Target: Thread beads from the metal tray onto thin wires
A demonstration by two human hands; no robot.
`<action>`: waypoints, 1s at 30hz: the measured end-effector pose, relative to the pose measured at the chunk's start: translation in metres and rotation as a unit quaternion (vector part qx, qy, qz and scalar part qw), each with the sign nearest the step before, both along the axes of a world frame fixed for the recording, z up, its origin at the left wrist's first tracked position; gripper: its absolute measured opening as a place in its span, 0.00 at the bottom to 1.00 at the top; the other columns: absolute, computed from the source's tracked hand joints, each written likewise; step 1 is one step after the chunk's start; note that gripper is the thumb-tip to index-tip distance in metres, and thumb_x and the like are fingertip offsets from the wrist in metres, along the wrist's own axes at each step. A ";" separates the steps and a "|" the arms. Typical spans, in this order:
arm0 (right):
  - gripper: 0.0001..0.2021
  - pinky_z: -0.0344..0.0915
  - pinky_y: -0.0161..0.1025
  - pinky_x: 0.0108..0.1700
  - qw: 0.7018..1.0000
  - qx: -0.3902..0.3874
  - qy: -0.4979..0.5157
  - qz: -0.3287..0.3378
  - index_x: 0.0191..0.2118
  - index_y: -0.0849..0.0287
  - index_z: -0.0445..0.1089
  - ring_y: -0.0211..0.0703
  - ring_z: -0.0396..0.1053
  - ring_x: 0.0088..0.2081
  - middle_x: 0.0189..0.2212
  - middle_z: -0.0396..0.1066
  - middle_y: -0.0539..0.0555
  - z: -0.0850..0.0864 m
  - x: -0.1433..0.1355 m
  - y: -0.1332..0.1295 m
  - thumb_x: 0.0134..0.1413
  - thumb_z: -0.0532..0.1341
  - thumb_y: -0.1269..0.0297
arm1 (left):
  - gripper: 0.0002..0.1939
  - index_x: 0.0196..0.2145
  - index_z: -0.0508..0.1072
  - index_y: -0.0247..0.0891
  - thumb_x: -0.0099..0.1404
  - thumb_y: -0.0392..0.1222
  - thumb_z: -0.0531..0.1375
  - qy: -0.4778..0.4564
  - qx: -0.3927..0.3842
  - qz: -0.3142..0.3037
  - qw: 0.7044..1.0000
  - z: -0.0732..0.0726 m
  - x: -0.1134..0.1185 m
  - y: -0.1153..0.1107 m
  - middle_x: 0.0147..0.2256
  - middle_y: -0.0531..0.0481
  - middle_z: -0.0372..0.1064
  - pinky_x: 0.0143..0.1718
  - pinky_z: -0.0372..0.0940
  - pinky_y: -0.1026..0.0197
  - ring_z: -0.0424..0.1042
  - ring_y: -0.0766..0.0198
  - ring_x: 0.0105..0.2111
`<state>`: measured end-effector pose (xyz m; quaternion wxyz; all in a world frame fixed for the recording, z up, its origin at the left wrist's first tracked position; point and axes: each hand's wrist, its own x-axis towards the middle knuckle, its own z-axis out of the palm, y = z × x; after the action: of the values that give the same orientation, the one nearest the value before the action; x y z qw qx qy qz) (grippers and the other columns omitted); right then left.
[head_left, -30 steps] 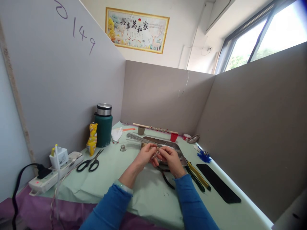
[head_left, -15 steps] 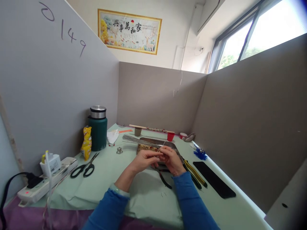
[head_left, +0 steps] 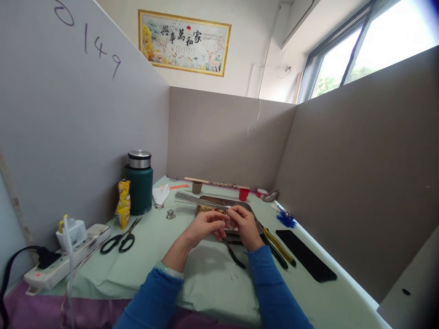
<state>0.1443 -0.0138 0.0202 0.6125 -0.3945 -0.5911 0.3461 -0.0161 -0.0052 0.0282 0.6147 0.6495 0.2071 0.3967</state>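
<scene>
My left hand (head_left: 205,226) and my right hand (head_left: 244,227) meet over the front of a metal tray (head_left: 253,211). The right thumb and forefinger are pinched together; what sits between them is too small to make out. Curled fingers on the left come close to that pinch, and anything in them is hidden. Just behind my hands, a bundle of thin grey wires (head_left: 197,199) lies across the tray, above a heap of small gold and red beads (head_left: 203,211). Dark-handled pliers (head_left: 236,259) rest on the cloth beneath my hands.
Yellow-and-black pliers (head_left: 279,246) and a black strip (head_left: 306,256) lie to the right. On the left are scissors (head_left: 120,241), a green flask (head_left: 139,189), a yellow packet (head_left: 122,204) and a power strip (head_left: 68,258). A red cup (head_left: 243,195) stands behind; grey partitions enclose the table.
My left hand's fingers have drawn slightly down and apart from the right hand's. The right hand stays nearly in place, still pinched. The view has shifted a little.
</scene>
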 end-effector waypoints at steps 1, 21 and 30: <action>0.12 0.49 0.33 0.22 1.000 -0.005 0.005 0.003 0.27 0.59 0.65 0.34 0.52 0.19 0.15 0.55 0.45 0.000 0.000 0.000 0.49 0.59 0.55 | 0.15 0.38 0.72 0.33 0.54 0.44 0.61 -0.010 -0.007 -0.004 1.000 0.001 0.000 0.000 0.35 0.44 0.71 0.27 0.66 0.61 0.71 0.65 0.25; 0.10 0.57 0.35 0.31 0.974 0.120 -0.177 -0.074 0.26 0.59 0.68 0.39 0.60 0.27 0.23 0.64 0.50 -0.012 -0.008 0.006 0.53 0.56 0.61 | 0.11 0.25 0.70 0.30 0.49 0.42 0.63 -0.003 -0.174 0.036 0.984 -0.006 -0.003 0.010 0.22 0.48 0.67 0.23 0.61 0.65 0.67 0.67 0.21; 0.10 0.58 0.37 0.36 0.950 0.168 -0.255 -0.058 0.27 0.57 0.69 0.42 0.63 0.31 0.27 0.66 0.53 -0.009 -0.011 -0.002 0.56 0.53 0.64 | 0.09 0.21 0.69 0.31 0.50 0.41 0.61 0.050 -0.190 0.069 0.978 -0.011 -0.001 0.011 0.18 0.48 0.65 0.19 0.57 0.66 0.63 0.69 0.17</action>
<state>0.1329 -0.0154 0.0111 0.5176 -0.3944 -0.7535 0.0938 -0.0174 0.0063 0.0175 0.6869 0.5239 0.3536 0.3588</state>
